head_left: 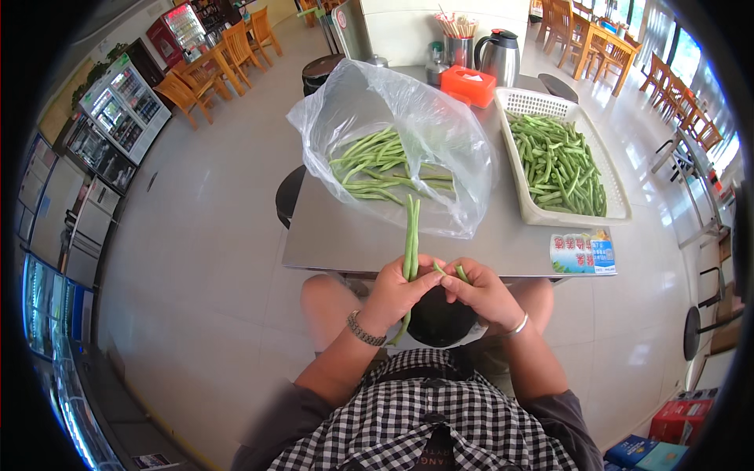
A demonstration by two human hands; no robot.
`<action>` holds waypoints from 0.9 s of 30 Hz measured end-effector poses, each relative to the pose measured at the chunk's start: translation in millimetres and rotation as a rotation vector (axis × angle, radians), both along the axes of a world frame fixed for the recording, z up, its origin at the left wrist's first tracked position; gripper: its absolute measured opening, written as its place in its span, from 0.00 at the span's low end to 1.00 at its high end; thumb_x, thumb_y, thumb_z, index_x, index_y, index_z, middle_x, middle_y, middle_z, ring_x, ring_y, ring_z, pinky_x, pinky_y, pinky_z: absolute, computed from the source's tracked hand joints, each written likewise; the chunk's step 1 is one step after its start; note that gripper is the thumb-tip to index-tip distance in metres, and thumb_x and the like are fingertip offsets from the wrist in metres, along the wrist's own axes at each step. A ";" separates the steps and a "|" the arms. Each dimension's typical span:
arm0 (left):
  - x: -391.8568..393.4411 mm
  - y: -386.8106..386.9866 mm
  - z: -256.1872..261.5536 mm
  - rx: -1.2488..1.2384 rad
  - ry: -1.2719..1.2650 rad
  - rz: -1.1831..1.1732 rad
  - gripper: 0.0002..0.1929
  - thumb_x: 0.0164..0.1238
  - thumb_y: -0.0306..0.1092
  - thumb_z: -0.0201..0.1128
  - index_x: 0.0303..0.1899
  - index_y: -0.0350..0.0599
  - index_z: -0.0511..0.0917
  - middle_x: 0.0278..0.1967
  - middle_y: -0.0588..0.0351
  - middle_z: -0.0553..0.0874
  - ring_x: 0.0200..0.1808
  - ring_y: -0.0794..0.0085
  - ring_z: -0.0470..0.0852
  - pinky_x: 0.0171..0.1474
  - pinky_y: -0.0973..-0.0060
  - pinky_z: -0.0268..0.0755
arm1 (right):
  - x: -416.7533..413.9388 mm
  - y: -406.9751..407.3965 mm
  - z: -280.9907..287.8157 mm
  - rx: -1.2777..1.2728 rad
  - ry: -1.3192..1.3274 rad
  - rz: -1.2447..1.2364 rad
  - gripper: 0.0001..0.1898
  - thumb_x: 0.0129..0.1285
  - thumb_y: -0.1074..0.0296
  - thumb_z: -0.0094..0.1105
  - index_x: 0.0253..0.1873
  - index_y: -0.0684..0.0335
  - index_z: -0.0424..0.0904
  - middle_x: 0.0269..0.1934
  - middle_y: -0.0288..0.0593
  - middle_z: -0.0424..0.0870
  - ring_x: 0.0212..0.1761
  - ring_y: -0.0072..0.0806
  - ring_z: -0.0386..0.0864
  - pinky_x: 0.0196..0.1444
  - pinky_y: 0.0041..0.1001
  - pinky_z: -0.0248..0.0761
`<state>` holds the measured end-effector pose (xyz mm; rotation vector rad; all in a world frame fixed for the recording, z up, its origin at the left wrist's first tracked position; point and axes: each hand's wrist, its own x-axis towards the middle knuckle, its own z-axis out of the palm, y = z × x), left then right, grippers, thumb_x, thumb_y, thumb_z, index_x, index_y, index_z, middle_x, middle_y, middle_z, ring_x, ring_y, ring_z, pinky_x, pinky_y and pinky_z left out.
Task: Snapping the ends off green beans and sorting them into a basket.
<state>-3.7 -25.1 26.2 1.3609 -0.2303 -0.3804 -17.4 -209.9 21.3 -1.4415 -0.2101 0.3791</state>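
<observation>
Two or more long green beans [412,235] stand upright in my left hand [396,294], their lower ends passing below the wrist. A short bean end [439,268] shows at its fingertips, which meet those of my right hand [478,289]. A short piece of green bean [462,273] sits in the right hand's fingers. Under both hands, between the knees, is a dark round container [443,318]. Ahead on the metal table [347,244], a clear plastic bag [465,135] lies open with long whole beans [377,156] inside. To its right, a white plastic basket [615,215] holds many short bean pieces [556,168].
At the table's back stand an orange tissue box [468,85], a steel thermos jug [500,59] and a steel holder with chopsticks [458,50]. A printed card [580,253] lies at the near right corner. Black stools [290,197] flank the table.
</observation>
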 end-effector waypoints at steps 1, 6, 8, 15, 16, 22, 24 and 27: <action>-0.7 -0.6 -3.4 0.044 -0.066 0.037 0.09 0.69 0.30 0.60 0.46 0.39 0.80 0.29 0.63 0.82 0.22 0.86 0.70 0.25 0.87 0.63 | -1.3 -3.8 -3.7 -0.002 -0.003 -0.003 0.08 0.68 0.66 0.58 0.44 0.64 0.76 0.31 0.31 0.79 0.34 0.15 0.74 0.37 0.18 0.68; 1.0 9.6 -10.3 0.455 -0.429 -0.014 0.08 0.64 0.31 0.62 0.39 0.37 0.82 0.27 0.56 0.82 0.25 0.76 0.76 0.31 0.77 0.69 | -7.8 -15.1 13.8 -0.656 -0.360 0.033 0.10 0.65 0.63 0.59 0.46 0.60 0.79 0.31 0.42 0.83 0.29 0.33 0.80 0.35 0.29 0.72; 2.0 9.7 -6.3 0.575 -0.427 -0.088 0.08 0.62 0.32 0.62 0.36 0.36 0.82 0.26 0.50 0.83 0.26 0.71 0.79 0.34 0.73 0.71 | -9.0 -20.0 8.2 -0.746 -0.499 0.039 0.09 0.63 0.63 0.59 0.45 0.58 0.80 0.32 0.43 0.83 0.31 0.37 0.80 0.35 0.32 0.72; 0.1 5.5 -15.2 0.613 -0.433 -0.171 0.08 0.56 0.31 0.63 0.34 0.37 0.81 0.25 0.48 0.81 0.26 0.62 0.79 0.33 0.71 0.71 | -14.8 -18.8 12.4 -0.957 -0.735 0.049 0.09 0.59 0.62 0.60 0.41 0.57 0.82 0.31 0.43 0.82 0.34 0.41 0.80 0.38 0.37 0.72; -0.3 5.4 -17.6 0.615 -0.564 -0.171 0.08 0.55 0.30 0.63 0.34 0.36 0.81 0.24 0.50 0.80 0.25 0.65 0.78 0.31 0.71 0.70 | -15.5 -18.7 13.7 -0.956 -0.735 0.052 0.09 0.59 0.62 0.60 0.41 0.57 0.82 0.31 0.43 0.82 0.34 0.41 0.80 0.38 0.37 0.72; -4.4 7.3 -21.6 0.629 -0.555 -0.266 0.08 0.54 0.30 0.63 0.34 0.38 0.82 0.27 0.47 0.82 0.28 0.58 0.81 0.33 0.69 0.72 | -16.2 -19.9 9.1 -1.065 -0.730 0.167 0.08 0.58 0.61 0.61 0.37 0.58 0.82 0.34 0.39 0.81 0.35 0.40 0.79 0.36 0.37 0.72; -8.6 3.1 -25.1 0.629 -0.599 -0.185 0.07 0.55 0.30 0.63 0.33 0.38 0.82 0.26 0.48 0.82 0.26 0.62 0.80 0.32 0.70 0.71 | -16.4 -19.3 4.2 -0.994 -0.706 0.180 0.08 0.58 0.63 0.63 0.37 0.60 0.82 0.33 0.41 0.80 0.34 0.40 0.78 0.35 0.36 0.72; -9.0 0.6 -22.6 0.585 -0.438 -0.064 0.06 0.57 0.30 0.61 0.32 0.39 0.81 0.24 0.52 0.81 0.25 0.69 0.80 0.30 0.73 0.71 | -14.6 -16.3 -10.7 -0.667 -0.691 0.044 0.07 0.59 0.64 0.62 0.36 0.61 0.82 0.31 0.45 0.77 0.32 0.41 0.77 0.35 0.35 0.71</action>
